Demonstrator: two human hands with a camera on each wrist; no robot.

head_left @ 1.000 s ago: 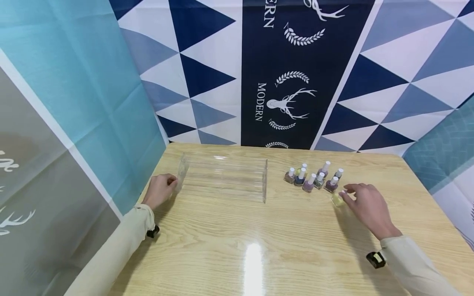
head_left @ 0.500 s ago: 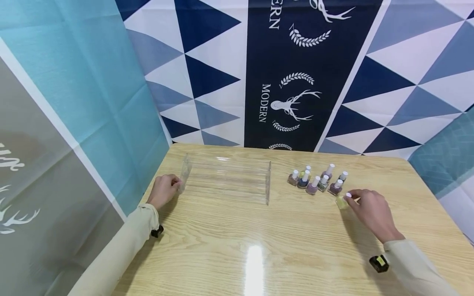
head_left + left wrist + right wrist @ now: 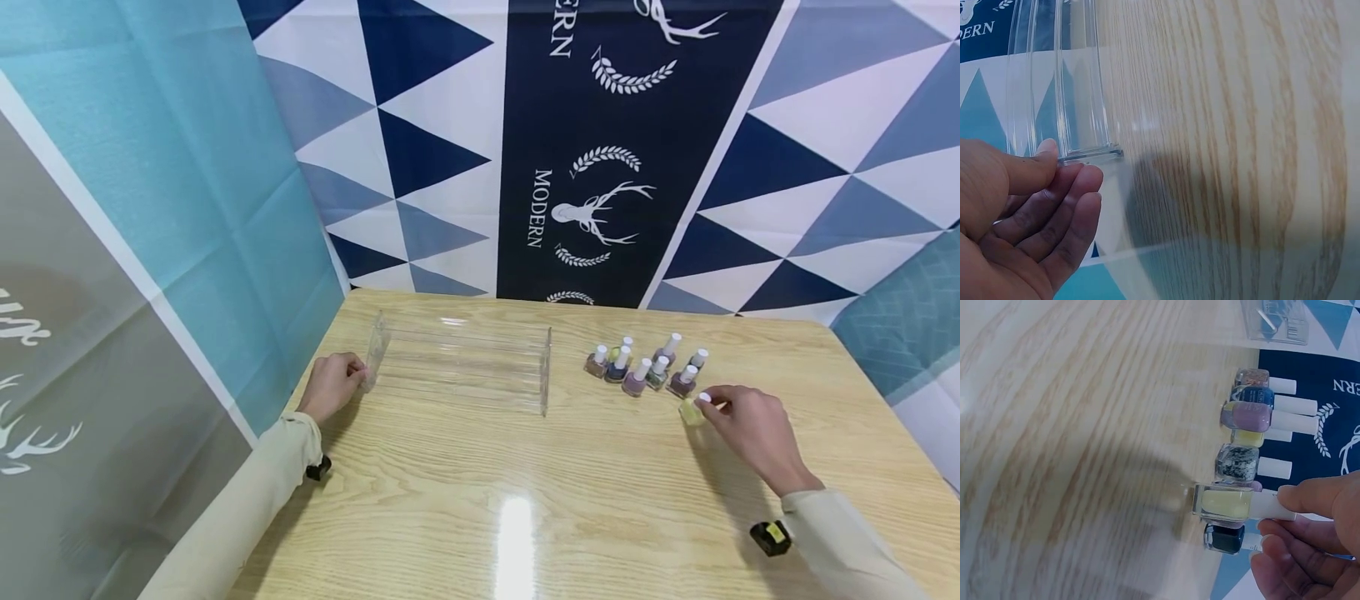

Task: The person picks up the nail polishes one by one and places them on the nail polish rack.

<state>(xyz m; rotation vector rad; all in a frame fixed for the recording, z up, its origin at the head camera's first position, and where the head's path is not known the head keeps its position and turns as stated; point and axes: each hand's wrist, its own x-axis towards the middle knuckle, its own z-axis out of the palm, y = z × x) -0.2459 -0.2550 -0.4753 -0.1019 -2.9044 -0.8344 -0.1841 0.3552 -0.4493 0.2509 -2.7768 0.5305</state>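
My left hand (image 3: 333, 385) is at the left end of a clear acrylic rack (image 3: 459, 390), which has several stepped tiers. In the left wrist view, thumb and forefinger pinch the edge of its side panel (image 3: 1091, 152); the other fingers curl loosely below. Over on the right, my right hand (image 3: 753, 425) pinches the white cap of a pale yellow nail polish bottle (image 3: 690, 412). The right wrist view shows that bottle (image 3: 1225, 503) with thumb on one side of the cap and fingers on the other. Whether its base touches the table, I cannot tell.
Several more nail polish bottles (image 3: 634, 383) with white caps stand in a cluster between the rack and my right hand, in purple, blue, brown, yellow and glittery shades. All is on a wood-grain table (image 3: 450, 483). Patterned cloth (image 3: 435, 150) hangs behind and to the left.
The head view has shifted slightly, so everything sits a little further right and lower. The white cap shows more plainly between my right fingers. Both hands keep nearly the same places.
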